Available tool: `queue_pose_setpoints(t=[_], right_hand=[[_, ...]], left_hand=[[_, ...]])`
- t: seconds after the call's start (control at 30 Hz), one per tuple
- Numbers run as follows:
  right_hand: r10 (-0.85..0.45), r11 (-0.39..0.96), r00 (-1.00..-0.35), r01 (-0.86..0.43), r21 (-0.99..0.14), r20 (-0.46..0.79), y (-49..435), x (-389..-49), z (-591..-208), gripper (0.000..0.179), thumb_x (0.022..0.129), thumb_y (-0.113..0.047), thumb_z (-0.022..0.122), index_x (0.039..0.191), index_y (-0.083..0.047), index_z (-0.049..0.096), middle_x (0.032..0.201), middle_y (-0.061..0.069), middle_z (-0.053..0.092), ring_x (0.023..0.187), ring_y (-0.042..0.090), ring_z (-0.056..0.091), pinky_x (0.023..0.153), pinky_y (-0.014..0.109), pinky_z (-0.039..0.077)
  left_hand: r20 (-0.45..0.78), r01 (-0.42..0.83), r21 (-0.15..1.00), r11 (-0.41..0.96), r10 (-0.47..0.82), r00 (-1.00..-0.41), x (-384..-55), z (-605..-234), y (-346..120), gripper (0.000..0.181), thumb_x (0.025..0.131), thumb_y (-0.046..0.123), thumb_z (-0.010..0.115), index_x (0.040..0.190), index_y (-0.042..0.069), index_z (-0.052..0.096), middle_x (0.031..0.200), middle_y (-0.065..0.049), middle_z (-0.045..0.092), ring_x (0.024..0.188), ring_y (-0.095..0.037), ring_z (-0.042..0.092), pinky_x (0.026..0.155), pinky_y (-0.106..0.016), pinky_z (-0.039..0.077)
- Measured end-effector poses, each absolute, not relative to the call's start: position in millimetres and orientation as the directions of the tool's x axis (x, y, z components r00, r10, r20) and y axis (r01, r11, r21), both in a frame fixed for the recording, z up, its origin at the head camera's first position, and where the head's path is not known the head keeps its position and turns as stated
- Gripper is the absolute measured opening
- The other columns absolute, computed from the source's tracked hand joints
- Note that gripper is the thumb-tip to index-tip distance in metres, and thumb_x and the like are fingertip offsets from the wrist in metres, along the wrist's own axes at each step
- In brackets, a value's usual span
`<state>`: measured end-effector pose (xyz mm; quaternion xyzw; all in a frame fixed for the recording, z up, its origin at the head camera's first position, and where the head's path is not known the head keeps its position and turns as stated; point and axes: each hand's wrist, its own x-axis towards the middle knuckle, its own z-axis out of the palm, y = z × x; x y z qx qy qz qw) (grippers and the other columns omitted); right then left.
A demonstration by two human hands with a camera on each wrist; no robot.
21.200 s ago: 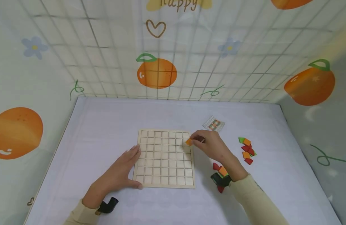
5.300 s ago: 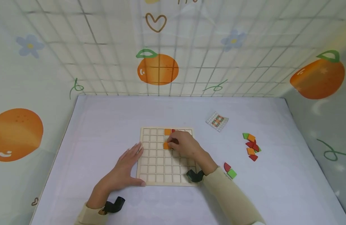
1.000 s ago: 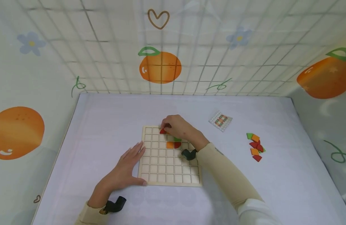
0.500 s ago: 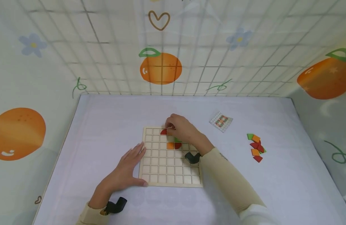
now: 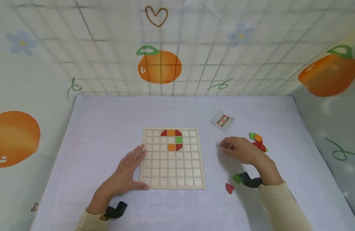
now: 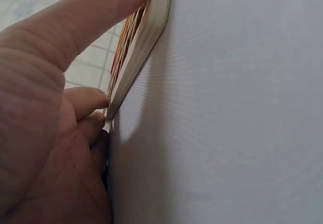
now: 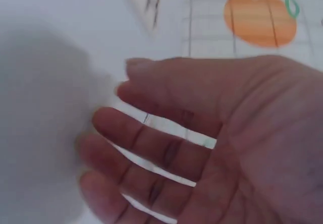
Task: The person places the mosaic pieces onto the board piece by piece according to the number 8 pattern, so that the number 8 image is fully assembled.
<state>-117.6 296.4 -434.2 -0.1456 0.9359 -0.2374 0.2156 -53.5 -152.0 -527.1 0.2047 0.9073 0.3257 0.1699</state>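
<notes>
A square wooden grid board (image 5: 163,164) lies on the table. In its upper rows sit a red quarter-round tile (image 5: 164,132), an orange square tile (image 5: 171,132), another red quarter-round, a green tile (image 5: 178,140), and below them an orange square beside a red quarter-round. My left hand (image 5: 122,175) rests along the board's left edge, fingers stretched out, thumb at the near corner. My right hand (image 5: 246,152) hovers right of the board. In the right wrist view its loosely bent fingers (image 7: 151,143) hold nothing.
By the right wrist lie a loose green tile (image 5: 237,178) and a red quarter-round (image 5: 229,188). A cluster of green, orange and red tiles (image 5: 257,138) is partly covered by the right forearm. Behind the right hand is a small pattern card (image 5: 222,121).
My right hand has left the red tile in the board's top row and swung right, off the board. Loose tiles hidden under the sleeve now show. The left hand stays on the board's edge.
</notes>
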Motion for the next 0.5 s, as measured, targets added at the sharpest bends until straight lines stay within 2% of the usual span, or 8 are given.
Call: queue_pose_setpoints(t=[0.13,0.3,0.5], right_hand=[[-0.284,0.874,-0.868,-0.060,-0.483,-0.408,320.1,-85.6,-439.2,0.030,0.095,-0.013,0.075,0.122,-0.001,0.069,0.102,0.003,0.069,0.096,0.026,0.063,0.084,0.046,0.060],[-0.197,0.884,-0.865,0.048,-0.465,-0.462,325.0,-52.8,-448.3,0.045,0.086,-0.019,0.087,0.122,-0.001,0.066,0.100,0.002,0.064,0.094,0.022,0.059,0.085,0.043,0.059],[-0.139,0.901,-0.878,0.080,-0.426,-0.458,320.0,-35.2,-455.0,0.039,0.084,-0.013,0.088,0.113,0.001,0.066,0.092,0.003,0.063,0.087,0.021,0.058,0.084,0.044,0.059]], left_hand=[[-0.179,0.256,0.668,0.699,0.485,-0.856,-52.9,-525.6,-153.3,0.134,0.070,0.048,0.096,0.169,0.014,0.013,0.176,0.005,-0.003,0.161,-0.020,-0.002,0.128,-0.047,0.002],[-0.177,0.264,0.660,0.704,0.487,-0.855,-52.9,-524.9,-152.9,0.134,0.070,0.047,0.096,0.169,0.013,0.013,0.176,0.004,-0.002,0.161,-0.019,-0.002,0.128,-0.046,0.002],[-0.151,0.280,0.668,0.689,0.494,-0.856,-52.6,-524.0,-152.5,0.132,0.070,0.044,0.097,0.168,0.011,0.016,0.176,0.000,0.001,0.161,-0.024,0.002,0.128,-0.049,0.005]])
